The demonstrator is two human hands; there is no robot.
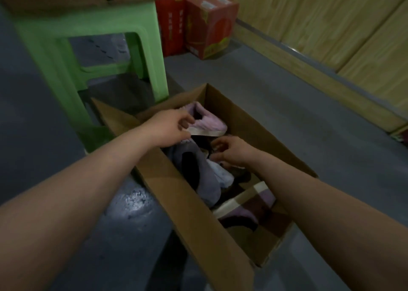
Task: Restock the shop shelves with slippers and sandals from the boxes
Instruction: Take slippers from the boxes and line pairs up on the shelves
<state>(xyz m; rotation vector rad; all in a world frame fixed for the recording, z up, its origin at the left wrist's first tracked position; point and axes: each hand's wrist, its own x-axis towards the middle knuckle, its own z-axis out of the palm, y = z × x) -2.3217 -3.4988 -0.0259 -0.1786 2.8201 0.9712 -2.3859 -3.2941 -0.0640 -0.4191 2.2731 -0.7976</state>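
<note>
Our left hand [170, 129] is pinching a fluffy pink slipper [213, 122] in the cardboard box [194, 215]. Our right hand [231, 152] is curling, hold unclear.

Floor: a dark grey floor [287, 118] is spreading across most of the frame, looking smooth and slightly glossy.
Light: the room is sitting in dim light; one pale patch of glare [135, 200] is shining on the floor left of centre, low in the frame.
Stool: a green plastic stool [55, 54] is standing on the floor at upper left.
Cartons: two red cartons [209, 25] are sitting side by side on the floor at top centre, just right of the stool.
Wall: pale wood-grain panels [309, 10] with dark seams are filling the upper right.
Skirting: a wood-grain ledge [309, 74] is running diagonally along the foot of the wall toward the right edge.
</note>
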